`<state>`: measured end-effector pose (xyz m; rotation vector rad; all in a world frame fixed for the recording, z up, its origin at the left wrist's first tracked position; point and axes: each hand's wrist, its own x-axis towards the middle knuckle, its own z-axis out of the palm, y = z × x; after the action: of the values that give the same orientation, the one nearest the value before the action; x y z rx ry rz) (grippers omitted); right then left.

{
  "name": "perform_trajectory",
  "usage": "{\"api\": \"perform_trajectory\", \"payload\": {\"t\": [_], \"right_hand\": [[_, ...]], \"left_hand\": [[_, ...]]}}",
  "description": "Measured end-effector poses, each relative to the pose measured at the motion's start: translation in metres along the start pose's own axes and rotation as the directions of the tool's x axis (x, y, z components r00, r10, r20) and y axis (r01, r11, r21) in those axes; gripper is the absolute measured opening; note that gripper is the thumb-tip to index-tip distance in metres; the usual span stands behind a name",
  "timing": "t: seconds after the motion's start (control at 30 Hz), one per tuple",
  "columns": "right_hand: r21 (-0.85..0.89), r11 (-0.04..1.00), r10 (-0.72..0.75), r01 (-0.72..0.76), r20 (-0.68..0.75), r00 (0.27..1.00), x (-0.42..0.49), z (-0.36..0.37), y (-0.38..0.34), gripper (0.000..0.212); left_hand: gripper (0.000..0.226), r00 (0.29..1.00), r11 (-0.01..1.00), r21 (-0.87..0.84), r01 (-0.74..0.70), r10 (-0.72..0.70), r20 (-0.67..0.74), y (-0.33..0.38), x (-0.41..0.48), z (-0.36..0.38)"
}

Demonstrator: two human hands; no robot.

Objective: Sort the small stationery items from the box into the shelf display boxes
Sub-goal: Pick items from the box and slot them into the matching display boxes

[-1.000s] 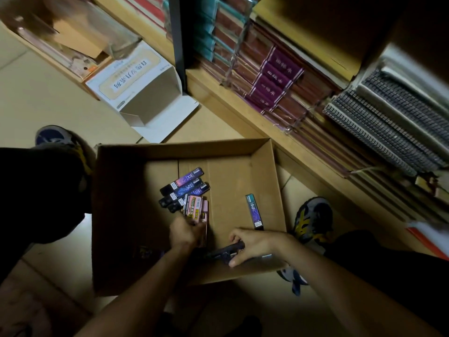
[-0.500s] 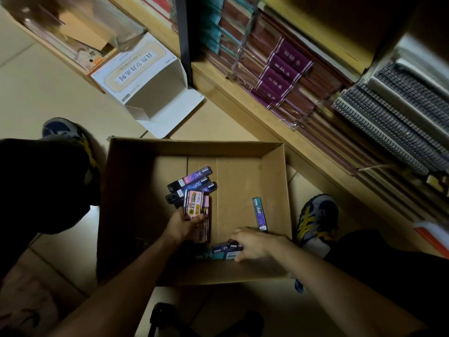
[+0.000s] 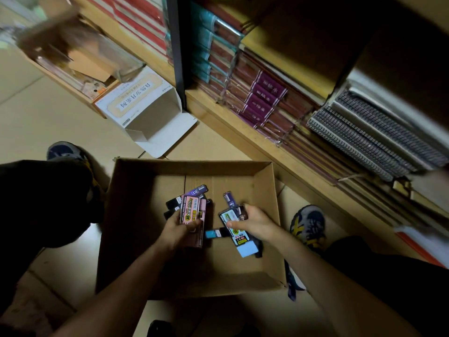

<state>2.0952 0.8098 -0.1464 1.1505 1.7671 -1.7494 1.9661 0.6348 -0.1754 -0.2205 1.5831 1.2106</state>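
Since the earlier frame, the right hand (image 3: 256,221) has lifted its packs off the floor of the cardboard box (image 3: 267,190). Its fingers curl round flat, glossy blue-black packs (image 3: 232,223), long axis toward the box's far wall. The left hand (image 3: 178,231) grips a pink rectangular stack (image 3: 190,210), pointing likewise. Slim dark packs (image 3: 200,189) lie slanted at box centre.

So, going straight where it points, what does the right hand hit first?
Carrying its blue pack, the right hand would probably meet the pink packs in the left hand first; depth is unclear.
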Motion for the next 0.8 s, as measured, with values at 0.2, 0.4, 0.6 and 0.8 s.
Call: {"api": "perform_trajectory", "payload": {"t": [0.2,0.4,0.6,0.8], "right_hand": [[0.086,0.994,-0.055,0.062,-0.088,0.995,-0.013,-0.002,-0.021,0.024],[0.148,0.985,-0.069,0.090,-0.137,0.988,-0.022,-0.003,-0.033,0.025],[0.381,0.908,-0.129,0.177,-0.147,0.981,-0.044,-0.010,-0.055,0.031],[0.536,0.783,-0.183,0.315,-0.285,0.941,-0.076,-0.006,-0.094,0.030]], "left_hand": [[0.040,0.997,0.996,-0.032,-0.079,0.079,-0.012,0.004,-0.012,0.005],[0.039,0.984,0.984,0.018,-0.174,0.175,-0.015,0.024,-0.019,0.011],[0.036,0.982,0.988,-0.076,-0.132,0.141,0.127,0.047,-0.030,0.021],[0.035,0.927,0.962,-0.245,-0.118,0.195,0.320,0.074,-0.063,0.053]]}}
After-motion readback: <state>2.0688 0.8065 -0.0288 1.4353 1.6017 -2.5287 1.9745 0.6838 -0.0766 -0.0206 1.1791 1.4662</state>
